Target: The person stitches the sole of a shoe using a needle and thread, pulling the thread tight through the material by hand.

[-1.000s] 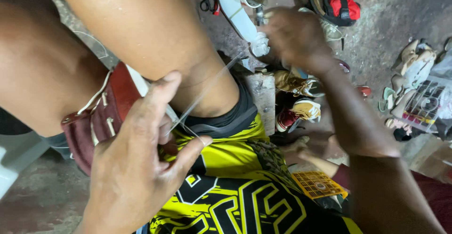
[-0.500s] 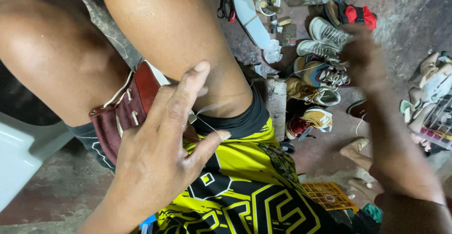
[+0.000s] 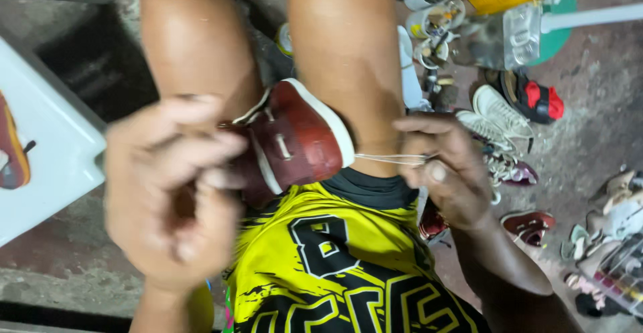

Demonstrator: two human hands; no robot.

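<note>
Two bare hands work over a dark red shoe [image 3: 295,142] that is wedged between the person's knees, sole edge turned toward the right. At the far left, a white plastic stool [image 3: 47,165] shows one corner, with part of another reddish shoe [image 3: 12,152] lying on it. Next comes the left hand [image 3: 171,192], blurred and close to the camera; its fingers [image 3: 194,152] are curled inward and bunched together just beside the heel end of the dark red shoe, though the blur hides whether they pinch anything. The shoe itself has a white sole rim and pale stitching along its side. From its sole edge a thin pale thread [image 3: 388,159] runs taut and nearly level to the right hand [image 3: 449,172], whose thumb and forefinger [image 3: 429,128] are pressed together on the thread — the other fingers fold loosely beneath. Below the shoe, a yellow and black jersey [image 3: 335,252] covers the lap. Further right, the concrete floor [image 3: 596,85] carries scattered footwear: white sneakers [image 3: 495,115], a black and red shoe [image 3: 532,98], a small maroon shoe [image 3: 529,224] — and, at the upper edge, open tins [image 3: 432,21] beside a clear plastic container [image 3: 512,35].
</note>
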